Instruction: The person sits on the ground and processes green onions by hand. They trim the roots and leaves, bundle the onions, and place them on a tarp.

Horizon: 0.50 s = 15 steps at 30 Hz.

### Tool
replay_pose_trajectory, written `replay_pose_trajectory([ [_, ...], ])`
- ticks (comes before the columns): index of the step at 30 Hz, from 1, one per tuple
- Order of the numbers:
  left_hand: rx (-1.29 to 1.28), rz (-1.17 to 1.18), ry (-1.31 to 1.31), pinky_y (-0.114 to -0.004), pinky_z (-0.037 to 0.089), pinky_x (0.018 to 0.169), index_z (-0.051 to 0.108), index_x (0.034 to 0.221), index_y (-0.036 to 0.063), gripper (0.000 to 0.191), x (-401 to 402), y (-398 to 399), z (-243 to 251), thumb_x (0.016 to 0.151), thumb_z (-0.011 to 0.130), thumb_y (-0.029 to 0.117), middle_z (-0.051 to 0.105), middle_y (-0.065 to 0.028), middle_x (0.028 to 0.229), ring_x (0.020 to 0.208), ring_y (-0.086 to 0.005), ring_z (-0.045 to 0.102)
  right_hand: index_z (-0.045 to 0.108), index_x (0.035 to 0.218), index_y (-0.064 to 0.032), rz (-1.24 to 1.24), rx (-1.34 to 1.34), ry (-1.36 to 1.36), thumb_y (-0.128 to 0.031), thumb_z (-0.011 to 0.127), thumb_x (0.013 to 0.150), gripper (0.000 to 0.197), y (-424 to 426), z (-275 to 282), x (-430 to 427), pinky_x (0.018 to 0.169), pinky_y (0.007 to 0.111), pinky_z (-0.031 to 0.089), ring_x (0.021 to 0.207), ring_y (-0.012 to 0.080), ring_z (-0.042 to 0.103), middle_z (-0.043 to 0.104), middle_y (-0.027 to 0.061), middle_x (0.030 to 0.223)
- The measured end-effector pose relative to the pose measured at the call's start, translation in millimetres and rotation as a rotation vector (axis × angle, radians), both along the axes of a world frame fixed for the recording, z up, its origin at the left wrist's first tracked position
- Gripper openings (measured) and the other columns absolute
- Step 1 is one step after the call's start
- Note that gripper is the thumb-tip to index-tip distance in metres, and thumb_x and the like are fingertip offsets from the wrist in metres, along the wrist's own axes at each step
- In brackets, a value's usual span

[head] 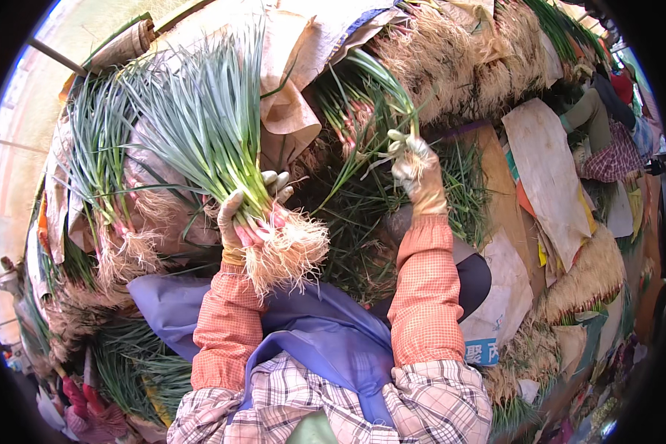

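Observation:
A large bunch of green onions [238, 161], with long green leaves, pink bases and shaggy pale roots, is gripped in my gloved left hand [233, 219]. Its leaves fan upward and its roots hang over my lap. Off to the right, my gloved right hand [422, 172] pinches a small cluster of green onions [408, 105] near the root end; the fingers hide part of the stems. Between and beyond my hands, more green onions [355, 119] lie with their pink bases showing. Loose green leaves [361, 233] litter the ground below.
Another onion bunch [105, 183] rests on a sack at the left. Root-ended stacks [438, 61] line the far side, partly under brown sheeting [288, 105]. A blue apron [322, 344] covers my lap. Flattened sacks [549, 177] lie at the right, near another person [610, 122].

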<state>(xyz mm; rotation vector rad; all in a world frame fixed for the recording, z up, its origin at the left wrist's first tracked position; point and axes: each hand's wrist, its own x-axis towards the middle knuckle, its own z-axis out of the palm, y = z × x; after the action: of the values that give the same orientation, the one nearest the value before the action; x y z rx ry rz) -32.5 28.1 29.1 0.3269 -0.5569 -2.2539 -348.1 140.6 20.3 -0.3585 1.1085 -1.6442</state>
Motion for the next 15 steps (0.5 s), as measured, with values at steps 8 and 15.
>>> replay_pose_trajectory([
  [8,-0.081,-0.123,-0.029,-0.052,0.033,0.108,0.05,0.123,-0.0056,0.055,-2.5,40.2,19.7,0.085,0.054,0.034,0.06,-0.0195,0.116,0.123,-0.0396,0.049,0.061,0.098,0.0026,0.156,0.092,0.035,-0.021,0.061,0.09,0.025,27.0,-61.5,104.8,0.057,0.031,0.054,0.062,0.0162,0.061,0.065,0.0112,0.081],
  [15,0.191,-0.31,-0.13,-0.031,0.051,0.048,0.044,0.124,-0.0141,0.065,-0.7,58.1,-9.5,0.085,0.056,0.036,0.059,-0.0349,0.101,0.062,-0.0313,0.064,0.054,0.124,-0.0027,0.338,0.007,0.399,-0.031,0.059,0.094,0.042,40.2,-31.5,157.4,0.079,0.028,0.047,0.084,0.0153,0.059,0.063,0.0062,0.091],
])
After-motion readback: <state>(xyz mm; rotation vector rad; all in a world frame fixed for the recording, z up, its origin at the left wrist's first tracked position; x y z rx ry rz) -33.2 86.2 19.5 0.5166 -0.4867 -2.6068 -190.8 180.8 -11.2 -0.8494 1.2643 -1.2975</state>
